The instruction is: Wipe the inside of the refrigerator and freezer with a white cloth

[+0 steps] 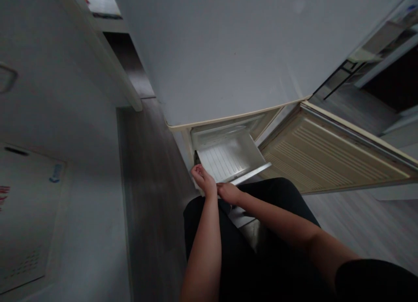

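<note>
A pale, ribbed drawer [225, 156] is pulled partway out of the lower compartment of a white fridge [235, 58]. My left hand [203, 179] is at the drawer's front left corner, its fingers curled closed. What is inside those fingers, if anything, I cannot make out. Just below the drawer's front edge, my right hand [229, 193] lies close against my left wrist. Its fingers are hidden behind that wrist and in shadow. To the right hangs the lower fridge door [336, 156], swung wide with its ribbed cream inner side showing.
My dark-clad knees [277, 191] are close in front of the drawer. A grey wall [88, 232] with a white panel [26, 215] rises at the left. Between wall and fridge runs the grey wood-look floor [153, 184]. A thin-legged table [362, 56] stands at the far right.
</note>
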{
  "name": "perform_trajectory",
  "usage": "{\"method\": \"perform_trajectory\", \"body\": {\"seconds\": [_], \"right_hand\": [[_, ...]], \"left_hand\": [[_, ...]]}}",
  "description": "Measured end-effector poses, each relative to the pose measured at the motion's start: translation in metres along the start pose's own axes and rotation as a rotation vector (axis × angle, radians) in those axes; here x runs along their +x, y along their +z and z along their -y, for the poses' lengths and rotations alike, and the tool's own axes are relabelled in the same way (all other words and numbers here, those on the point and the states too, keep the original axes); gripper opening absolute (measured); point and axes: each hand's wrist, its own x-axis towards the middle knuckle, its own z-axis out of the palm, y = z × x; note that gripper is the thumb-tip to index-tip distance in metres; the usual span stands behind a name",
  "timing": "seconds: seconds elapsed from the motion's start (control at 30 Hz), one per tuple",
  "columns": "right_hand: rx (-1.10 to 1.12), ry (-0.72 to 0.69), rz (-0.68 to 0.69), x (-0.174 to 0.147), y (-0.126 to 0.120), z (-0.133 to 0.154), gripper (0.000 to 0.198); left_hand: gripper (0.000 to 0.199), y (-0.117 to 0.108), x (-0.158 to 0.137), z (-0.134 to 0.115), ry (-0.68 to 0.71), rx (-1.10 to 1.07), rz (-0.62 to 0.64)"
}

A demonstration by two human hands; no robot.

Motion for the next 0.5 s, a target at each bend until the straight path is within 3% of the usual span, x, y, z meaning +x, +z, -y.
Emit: {"method": "perform_trajectory", "body": {"seconds": [0.1, 0.17, 0.23, 0.37, 0.5], "right_hand": [[-0.072, -0.336, -0.02, -0.039, 0.006, -0.028, 0.037], [-0.096, -0.359, -0.105, -0.061, 0.004, -0.054, 0.043], [-0.106, -0.221, -0.179, -0.081, -0.004, -0.083, 0.049], [-0.15, 0.241, -0.301, -0.113, -0.039, -0.136, 0.063], [-0.036, 0.67, -0.476, -0.126, -0.065, -0.17, 0.053]], "left_hand": [[0.019, 0.0, 0.001, 0.003, -0.005, 0.047, 0.038], [0.02, 0.0, 0.001, 0.005, -0.008, 0.1, 0.081], [0.02, 0.0, 0.001, 0.007, -0.008, 0.179, 0.136], [0.035, 0.003, -0.004, 0.011, 0.008, 0.384, 0.292], [0.051, 0.007, -0.016, 0.013, 0.022, 0.588, 0.444]]}}
